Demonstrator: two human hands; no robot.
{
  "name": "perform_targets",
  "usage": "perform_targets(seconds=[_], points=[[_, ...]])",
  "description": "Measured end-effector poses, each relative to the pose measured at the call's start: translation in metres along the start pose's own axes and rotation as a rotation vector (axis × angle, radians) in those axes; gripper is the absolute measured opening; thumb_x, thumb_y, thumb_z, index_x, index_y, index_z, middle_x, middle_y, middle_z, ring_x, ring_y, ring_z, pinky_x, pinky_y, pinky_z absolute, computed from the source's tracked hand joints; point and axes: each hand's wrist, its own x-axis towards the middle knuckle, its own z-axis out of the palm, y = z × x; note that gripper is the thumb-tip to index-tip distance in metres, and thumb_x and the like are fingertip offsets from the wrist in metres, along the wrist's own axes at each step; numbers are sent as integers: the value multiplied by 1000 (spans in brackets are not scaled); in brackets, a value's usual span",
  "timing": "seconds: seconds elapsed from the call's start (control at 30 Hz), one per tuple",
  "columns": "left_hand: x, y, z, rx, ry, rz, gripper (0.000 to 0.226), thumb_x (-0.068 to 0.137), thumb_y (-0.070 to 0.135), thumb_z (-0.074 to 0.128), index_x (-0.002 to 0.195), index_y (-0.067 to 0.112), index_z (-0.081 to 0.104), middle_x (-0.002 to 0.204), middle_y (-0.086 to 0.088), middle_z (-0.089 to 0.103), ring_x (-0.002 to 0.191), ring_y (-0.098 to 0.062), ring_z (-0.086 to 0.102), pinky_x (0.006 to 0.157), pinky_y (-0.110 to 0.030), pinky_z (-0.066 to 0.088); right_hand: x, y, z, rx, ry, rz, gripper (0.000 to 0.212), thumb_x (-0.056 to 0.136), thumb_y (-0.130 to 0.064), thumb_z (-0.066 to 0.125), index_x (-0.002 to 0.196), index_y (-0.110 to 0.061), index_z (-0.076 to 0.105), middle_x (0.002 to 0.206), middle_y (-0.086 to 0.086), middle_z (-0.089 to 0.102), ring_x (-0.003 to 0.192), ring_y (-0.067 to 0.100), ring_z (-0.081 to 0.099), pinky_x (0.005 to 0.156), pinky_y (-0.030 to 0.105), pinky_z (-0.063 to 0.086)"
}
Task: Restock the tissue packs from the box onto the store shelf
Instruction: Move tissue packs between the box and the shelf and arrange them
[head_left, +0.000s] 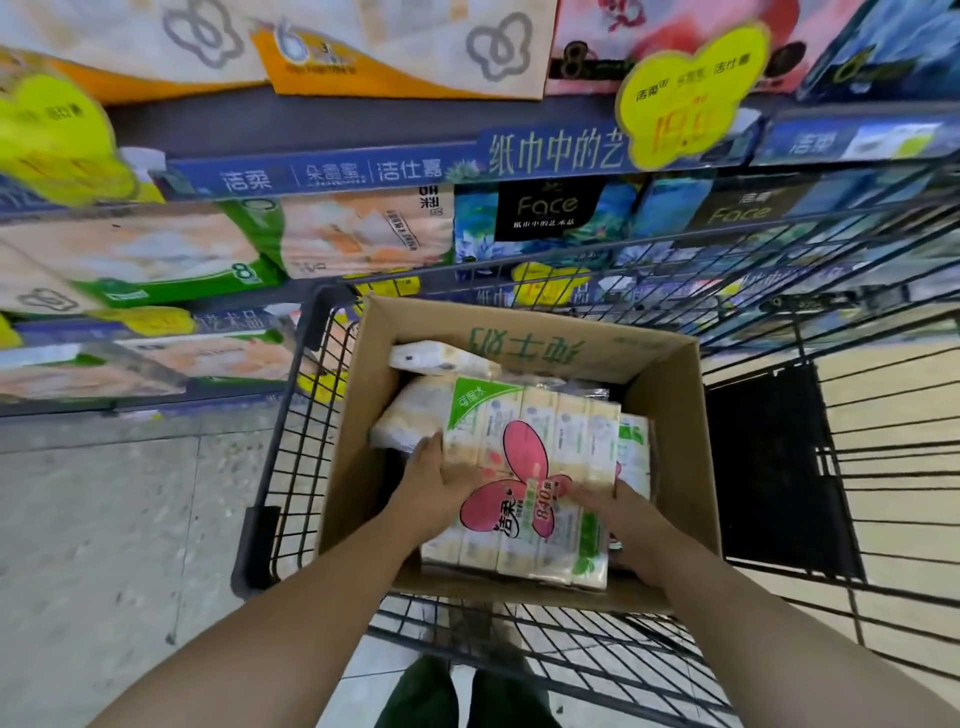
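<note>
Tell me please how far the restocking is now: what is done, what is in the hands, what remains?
Done: cannot tell; the store shelf holds many packs, but none is shown to come from the brown cardboard box. In hand: the left hand and right hand grip the pink-flowered cream tissue multipack, not yet out of the box. Left: shelving it, plus the white packs beneath.

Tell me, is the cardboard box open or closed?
Open. The cardboard box has no lid over it, so the tissue pack inside shows, with the left hand and right hand gripping it.
</note>
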Motion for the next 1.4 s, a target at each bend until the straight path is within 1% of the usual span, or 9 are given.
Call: perform_targets(seconds=[0.17,0.23,0.33,0.43,0.6,0.8,1.0,1.3,1.4], points=[[-5,15,-21,-330,-115,-83,87,57,68,77,134,51,39,146,7,44,130,-16,47,102,-42,47,-29,-26,3,3,-33,-110,46,77,-35,77,117,-21,61,108,-2,71,102,19,63,82,37,49],[-31,41,-53,-364,-87,-33,59,75,44,78,124,50,46,130,11,59,115,-7,56,93,-31,49,-50,-49,11,1,-45,-172,27,84,-29,71,107,-21,60,100,-2,67,94,16,61,74,32,47],[-70,61,-117,-395,23,68,58,84,25,72,130,42,41,111,9,68,106,-7,59,85,-19,44,-78,-91,36,-5,-90,-285,15,88,-24,66,100,-28,58,98,-3,66,87,17,62,63,31,47],[-110,55,-200,-416,173,125,53,81,27,75,128,34,52,98,12,71,112,-11,59,99,-27,41,-113,-143,89,-52,-153,-428,19,87,-24,68,104,-25,60,96,0,71,84,22,67,71,34,54],[-192,3,-335,-485,539,244,34,86,16,69,113,34,60,101,4,72,73,-1,68,66,-16,55,-174,-208,225,-178,-368,-595,37,79,-31,73,114,-27,62,101,-4,75,85,17,72,65,31,55],[-299,-122,-499,-493,763,283,50,75,26,74,123,27,60,108,0,73,95,-18,70,93,-42,53,-237,-228,441,-235,-549,-713,19,86,-23,67,105,-25,62,90,-4,77,85,21,69,75,37,54],[-397,-181,-630,-291,886,361,41,83,19,71,116,41,60,101,14,73,82,-1,69,70,-11,53,-296,-233,608,-240,-672,-758,37,81,-29,74,113,-19,59,104,6,73,84,24,70,59,30,55],[-415,-176,-767,-269,894,531,46,78,24,78,118,37,59,100,8,74,87,-10,72,81,-31,58,-338,-311,713,-162,-602,-997,39,82,-31,73,116,-19,58,100,7,75,91,30,72,83,46,58],[-401,-165,-816,-294,944,574,40,80,26,76,116,36,60,96,9,74,79,-8,73,66,-23,57,-348,-359,740,-121,-538,-1126,42,80,-34,73,117,-22,58,101,2,75,87,24,73,76,43,60]])
